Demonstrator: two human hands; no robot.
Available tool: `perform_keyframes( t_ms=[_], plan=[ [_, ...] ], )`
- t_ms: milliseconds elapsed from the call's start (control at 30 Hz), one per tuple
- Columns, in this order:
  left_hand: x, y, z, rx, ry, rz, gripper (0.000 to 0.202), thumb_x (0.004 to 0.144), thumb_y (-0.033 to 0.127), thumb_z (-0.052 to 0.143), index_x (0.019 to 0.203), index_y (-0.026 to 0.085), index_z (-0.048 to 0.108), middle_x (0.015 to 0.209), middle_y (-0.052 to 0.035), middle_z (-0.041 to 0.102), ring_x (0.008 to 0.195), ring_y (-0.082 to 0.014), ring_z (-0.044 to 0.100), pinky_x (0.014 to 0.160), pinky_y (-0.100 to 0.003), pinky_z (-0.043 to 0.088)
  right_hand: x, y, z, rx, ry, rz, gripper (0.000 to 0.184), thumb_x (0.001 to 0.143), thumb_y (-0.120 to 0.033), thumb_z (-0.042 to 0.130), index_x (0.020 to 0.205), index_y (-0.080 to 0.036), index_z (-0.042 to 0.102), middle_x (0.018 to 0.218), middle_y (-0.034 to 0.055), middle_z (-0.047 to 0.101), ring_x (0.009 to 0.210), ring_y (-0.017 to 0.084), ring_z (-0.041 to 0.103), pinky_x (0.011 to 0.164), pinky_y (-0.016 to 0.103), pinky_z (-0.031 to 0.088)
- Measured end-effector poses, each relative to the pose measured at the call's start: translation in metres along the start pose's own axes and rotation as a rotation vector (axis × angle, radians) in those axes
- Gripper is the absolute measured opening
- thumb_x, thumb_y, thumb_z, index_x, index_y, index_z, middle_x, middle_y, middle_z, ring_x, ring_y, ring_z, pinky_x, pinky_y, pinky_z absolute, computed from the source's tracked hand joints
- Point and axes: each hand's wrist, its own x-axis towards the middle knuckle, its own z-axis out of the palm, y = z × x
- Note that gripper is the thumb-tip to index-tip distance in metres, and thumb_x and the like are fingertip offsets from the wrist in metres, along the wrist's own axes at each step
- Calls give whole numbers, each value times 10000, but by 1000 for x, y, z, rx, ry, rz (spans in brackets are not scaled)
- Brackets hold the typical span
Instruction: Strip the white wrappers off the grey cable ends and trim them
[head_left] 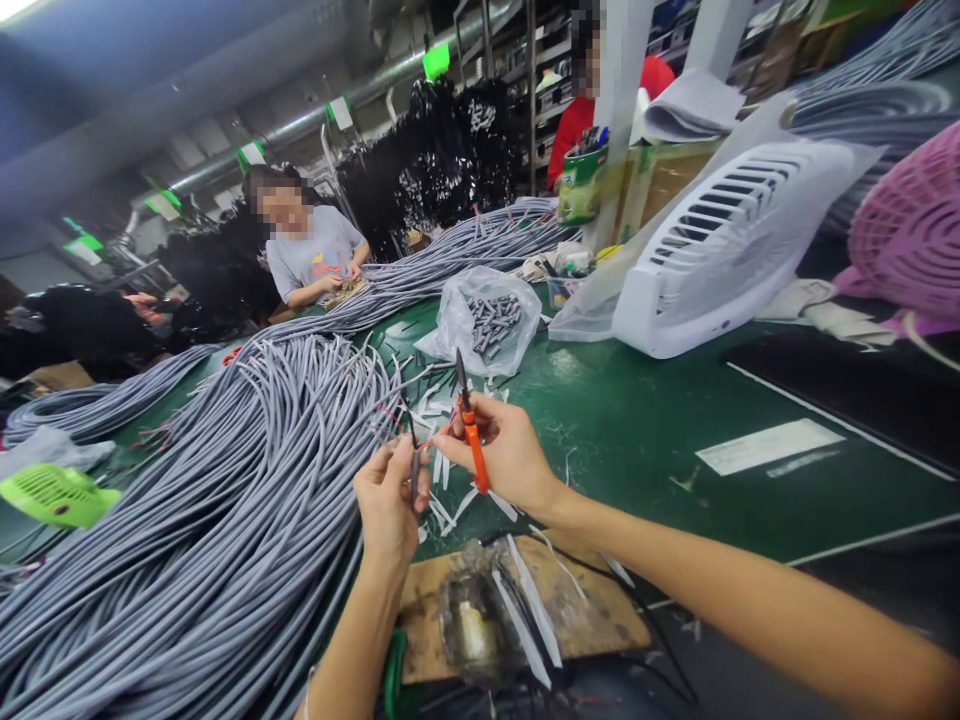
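Note:
My left hand (388, 492) is closed, pinching a dark grey cable end (414, 468) upright between thumb and fingers. Close beside it, my right hand (517, 455) is closed around orange-handled scissors (474, 445), whose dark blades point up and away. The right thumb and fingertip also meet at a thin reddish wire (429, 441) between the two hands; exactly how it is gripped is too small to make out. White strips of scrap (450, 512) lie on the green table under the hands.
A big bundle of grey cables (247, 520) covers the left side. Beyond my hands sits a clear bag of short grey sleeves (491, 325). A wooden board (592, 610) with a small device lies nearest me. At right stand a white fan (720, 250) and pink fan (911, 220). Co-workers are across.

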Motion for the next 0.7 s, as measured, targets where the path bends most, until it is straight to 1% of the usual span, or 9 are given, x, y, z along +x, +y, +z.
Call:
perform_keyframes(
  t_ms=[100,200,300,400,567,633,700],
  plan=[
    [-1,1,-1,-35,-48,-37,387,473,359,786,638,141,512,510,41,552,300,-6,345,262,-107,180,3,-1,0,122,-23,108,288,506,-254,732,584,-168,469,537,-76,481,490,58,441,506,195,383],
    [-2,2,-2,-62,-102,-61,391,500,335,783,701,148,505,531,49,543,316,6,328,280,-87,167,6,-2,-1,203,-50,240,315,480,-255,749,566,-163,461,490,-87,478,456,48,433,483,191,369],
    [-2,4,-3,-82,-186,-132,373,543,315,771,753,147,513,550,52,525,339,15,317,305,-73,181,6,-3,-2,228,-59,288,322,466,-238,757,557,-160,459,478,-83,503,460,50,457,485,186,365],
    [0,5,-6,-101,-278,-177,352,576,324,758,756,152,509,556,51,504,349,17,303,314,-72,178,7,-6,-3,226,-52,292,327,448,-228,763,552,-159,461,477,-82,510,459,50,461,479,183,360],
    [1,6,-13,-72,-455,-118,285,609,236,746,744,169,504,624,26,519,411,-1,360,348,-76,209,8,-6,-7,186,-70,312,340,472,-300,744,570,-172,444,476,-84,482,444,60,456,479,203,384],
    [2,4,-15,-36,-483,-50,246,640,218,728,737,175,507,647,20,530,417,-3,371,355,-80,216,7,-6,-10,109,-88,250,312,534,-337,702,590,-177,440,500,-74,479,457,68,451,484,211,387],
    [4,3,-16,-20,-459,72,224,667,207,712,702,178,493,675,20,537,418,-4,387,355,-85,221,5,-8,-13,-52,-88,109,268,606,-337,645,597,-180,428,524,-65,464,473,69,426,488,209,369]
  ],
)
